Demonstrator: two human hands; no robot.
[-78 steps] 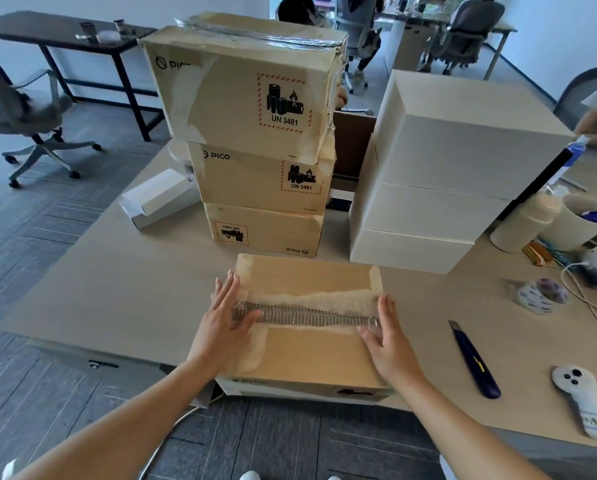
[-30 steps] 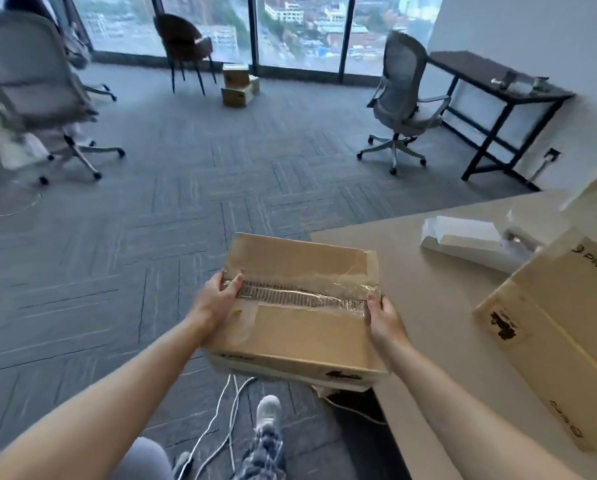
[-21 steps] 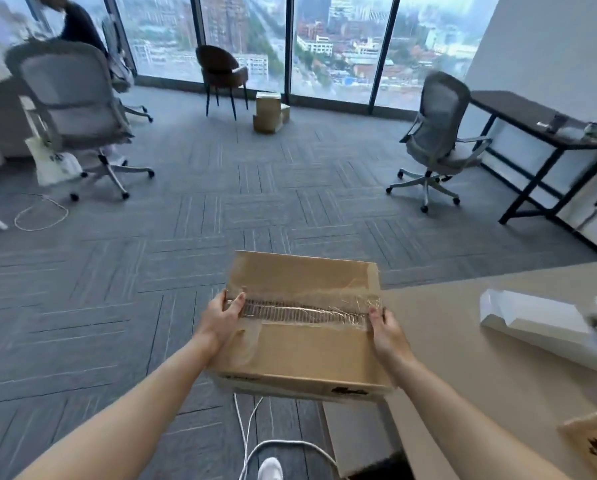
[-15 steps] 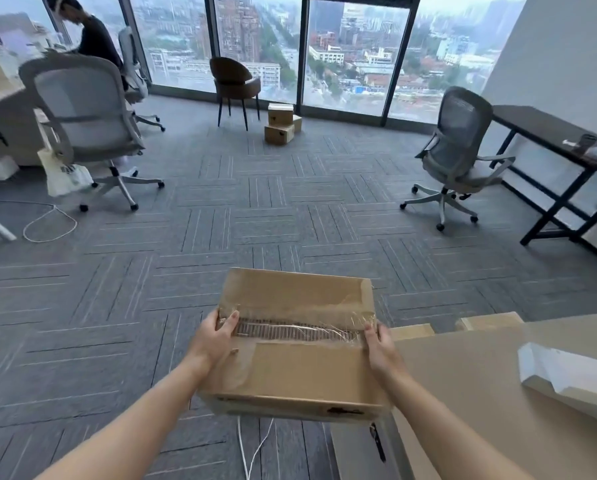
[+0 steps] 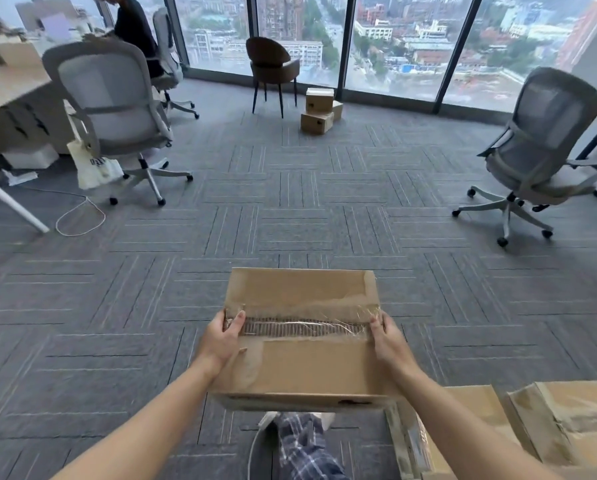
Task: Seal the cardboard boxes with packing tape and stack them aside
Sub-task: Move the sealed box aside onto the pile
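Note:
I carry a flat brown cardboard box [image 5: 307,368] in the air over the grey carpet, level and close to my body. Clear tape [image 5: 304,325] runs across its torn top seam. My left hand [image 5: 220,341] grips the box's left side, thumb on the top. My right hand [image 5: 388,341] grips the right side the same way. Two more brown boxes [image 5: 470,431] lie low at the right, beside my legs.
A small pile of cardboard boxes [image 5: 319,110] sits by the window next to a brown chair [image 5: 272,69]. Grey office chairs stand at the left [image 5: 113,109] and right [image 5: 539,147]. A seated person [image 5: 134,27] is at a desk at the far left. A white cable [image 5: 78,216] loops on the floor.
I lifted the box off the table and turned left with it. The table and its stacked boxes have left the view; the open office floor is now ahead.

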